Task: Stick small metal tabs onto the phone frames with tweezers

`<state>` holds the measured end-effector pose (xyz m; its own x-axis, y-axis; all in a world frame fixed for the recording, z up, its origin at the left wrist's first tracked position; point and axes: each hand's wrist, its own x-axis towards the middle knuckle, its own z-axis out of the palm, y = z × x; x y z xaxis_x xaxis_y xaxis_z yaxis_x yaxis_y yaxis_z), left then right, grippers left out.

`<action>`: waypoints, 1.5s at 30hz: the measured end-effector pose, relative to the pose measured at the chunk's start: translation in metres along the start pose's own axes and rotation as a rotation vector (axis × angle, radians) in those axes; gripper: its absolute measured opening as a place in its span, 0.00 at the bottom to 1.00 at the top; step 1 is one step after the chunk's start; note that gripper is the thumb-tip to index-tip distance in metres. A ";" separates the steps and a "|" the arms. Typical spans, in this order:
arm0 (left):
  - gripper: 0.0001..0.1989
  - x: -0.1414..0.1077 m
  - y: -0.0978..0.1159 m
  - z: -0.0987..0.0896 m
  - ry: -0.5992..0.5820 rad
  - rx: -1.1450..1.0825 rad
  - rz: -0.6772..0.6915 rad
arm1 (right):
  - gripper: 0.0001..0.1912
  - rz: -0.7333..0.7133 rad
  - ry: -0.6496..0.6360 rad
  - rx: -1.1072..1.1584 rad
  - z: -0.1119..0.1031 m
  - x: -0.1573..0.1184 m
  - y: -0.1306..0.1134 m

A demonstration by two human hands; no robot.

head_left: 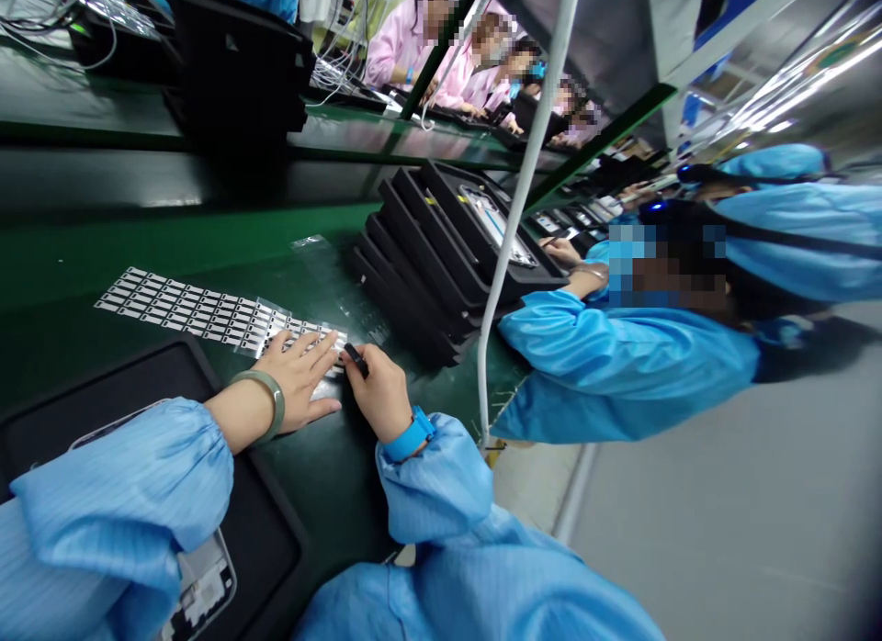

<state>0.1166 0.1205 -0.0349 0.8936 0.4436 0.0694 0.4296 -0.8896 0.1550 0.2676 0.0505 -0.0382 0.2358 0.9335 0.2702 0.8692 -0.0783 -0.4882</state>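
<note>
Left hand [296,384]: open and flat, fingers spread over the near end of the label sheet, a pale green bangle [267,404] on the wrist.
Right hand [378,395]: closed in a pinch on a small black tool [356,358], just beside the left hand's fingertips, with the tool's tip at the sheet's edge; the hand hides too much of the tool to tell its exact kind.
Right wrist: a blue strap [410,436] just above the hand.
Label sheet [207,309]: a long strip of small black-and-white labels in tight rows, under the left hand and reaching away from both hands.
Clear film [310,243]: a loose piece on the bench, beyond the hands.
Green bench mat [331,466]: under both hands and the sheet.
Near tray: a black tray [103,393] beside and under the left forearm, with a phone housing [203,586] in it below the left sleeve.
Tray stack: black trays [420,274] just past the right hand, the top one holding a phone frame [496,223].
Beyond the stack: a white pole [514,255], then a co-worker in a blue smock [620,365], whose hands [561,251] are well apart from the right hand.
Across the bench: people in pink smocks [406,49], far from both hands.
</note>
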 end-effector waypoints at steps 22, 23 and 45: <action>0.30 0.000 0.001 0.000 -0.012 0.013 -0.010 | 0.05 0.067 0.044 0.003 0.001 0.002 -0.005; 0.30 0.000 0.001 0.001 -0.013 0.015 -0.010 | 0.05 0.079 0.040 0.023 0.000 0.003 -0.005; 0.29 -0.001 0.003 0.001 0.009 0.027 -0.013 | 0.06 0.049 0.011 0.040 -0.001 -0.010 -0.009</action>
<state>0.1169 0.1168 -0.0353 0.8868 0.4558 0.0765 0.4444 -0.8865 0.1291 0.2574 0.0418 -0.0358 0.2823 0.9251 0.2540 0.8384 -0.1092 -0.5340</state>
